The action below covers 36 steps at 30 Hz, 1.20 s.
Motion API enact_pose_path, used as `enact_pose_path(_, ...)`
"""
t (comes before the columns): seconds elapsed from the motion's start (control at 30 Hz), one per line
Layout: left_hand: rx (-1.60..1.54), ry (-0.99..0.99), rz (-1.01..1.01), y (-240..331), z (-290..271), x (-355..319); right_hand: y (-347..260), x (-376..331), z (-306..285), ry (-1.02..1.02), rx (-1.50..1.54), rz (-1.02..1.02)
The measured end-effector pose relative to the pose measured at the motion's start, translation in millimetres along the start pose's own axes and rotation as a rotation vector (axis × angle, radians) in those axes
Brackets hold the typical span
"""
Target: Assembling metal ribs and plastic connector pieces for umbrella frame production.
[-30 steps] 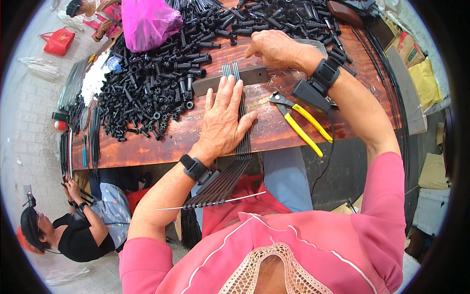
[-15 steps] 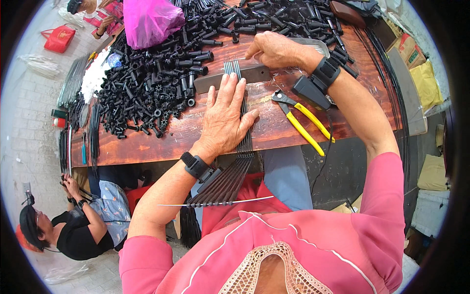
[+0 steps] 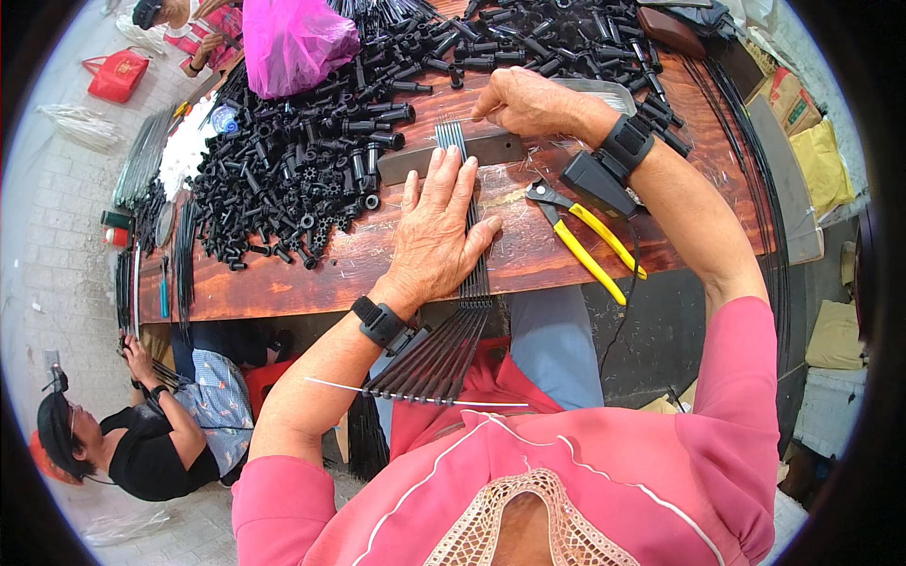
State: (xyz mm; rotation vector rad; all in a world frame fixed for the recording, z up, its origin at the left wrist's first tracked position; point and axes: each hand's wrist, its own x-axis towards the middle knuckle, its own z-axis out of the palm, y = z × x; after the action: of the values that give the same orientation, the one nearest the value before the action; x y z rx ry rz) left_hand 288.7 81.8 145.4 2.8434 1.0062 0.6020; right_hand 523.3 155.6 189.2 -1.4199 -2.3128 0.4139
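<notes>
My left hand (image 3: 436, 226) lies flat, fingers stretched, over a row of thin black rods (image 3: 429, 357). The rods pass under its palm and fan out toward my lap. Their near ends are strung along a thin pale rod (image 3: 495, 405). Beyond my fingertips, the silvery far ends of the rods (image 3: 449, 134) rest across a dark metal bar (image 3: 498, 148). My right hand (image 3: 533, 102) is just right of those ends, above the bar, its fingers curled in a pinch. What it pinches, if anything, is too small to see. Yellow-handled pliers (image 3: 590, 264) lie nearer me.
Black plastic tubes (image 3: 293, 156) heap over the table's far and left parts, with a purple plastic bag (image 3: 293, 47) on top. A clear tray (image 3: 604, 91) stands behind my right wrist. Co-workers sit at lower left (image 3: 156, 424) and upper left (image 3: 203, 33).
My right hand has shifted slightly toward the rods' tips, fingers still curled. The left hand stays flat on the rods. The whole view has moved a little.
</notes>
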Motion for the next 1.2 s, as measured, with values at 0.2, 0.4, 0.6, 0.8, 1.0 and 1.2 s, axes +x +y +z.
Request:
enact_pose_path(0.2, -0.005, 0.001, -0.001, -0.1, -0.7, -0.2, -5.0, 1.3, -2.6, -0.036, 0.053, 0.015)
enact_pose_path(0.4, -0.008, 0.006, 0.0, 0.8, -1.2, 0.3, -1.8, 2.5, 1.4, -0.024, 0.112, 0.037)
enact_pose_path(0.6, 0.0, 0.004, -0.001, 0.1, -1.3, 0.0, -1.7, 5.3, 1.2, -0.04, 0.097, 0.035)
enact_pose_path(0.8, -0.012, 0.0, -0.004, 0.6, -1.4, 0.6, 2.7, 7.5, 6.2, 0.043, 0.072, -0.011)
enact_pose_path(1.0, -0.018, 0.0, -0.009, 0.0, -1.2, 0.3, -2.0, 6.1, 3.2, 0.017, 0.146, 0.089)
enact_pose_path(1.2, -0.018, 0.012, -0.006, -0.2, -0.9, 0.1, -2.8, 9.6, 7.1, -0.008, 0.109, 0.092)
